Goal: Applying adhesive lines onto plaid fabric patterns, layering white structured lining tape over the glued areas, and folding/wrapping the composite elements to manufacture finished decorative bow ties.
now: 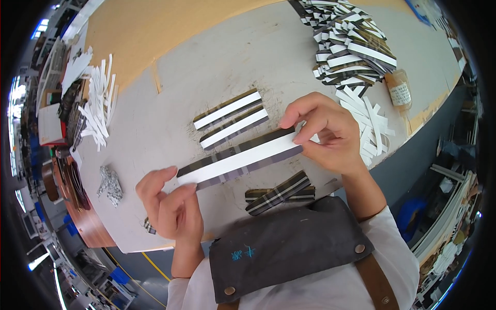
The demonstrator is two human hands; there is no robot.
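A white shirt [320, 293] with short sleeves [395, 240] shows beneath a dark grey apron [297, 250], which bears blue handwritten marks [236, 254] toward nine o'clock, round metal studs [360, 249] at three and eight o'clock, and brown straps [376, 281] at four and seven o'clock, while left hand [173, 206] and right hand [330, 132] are both bare.

In the middle of the frame, a long flat checked fabric strip [238, 158] is plain white along its centre, with dark olive-brown and grey-violet plaid edges barred by paler stripes. Toward lower centre, two narrow crossed fabric strips [279, 194] show near-black and olive plaid with pale grey lines. At upper right, heaped banded fabric strips [351, 49] mix white, black and olive.
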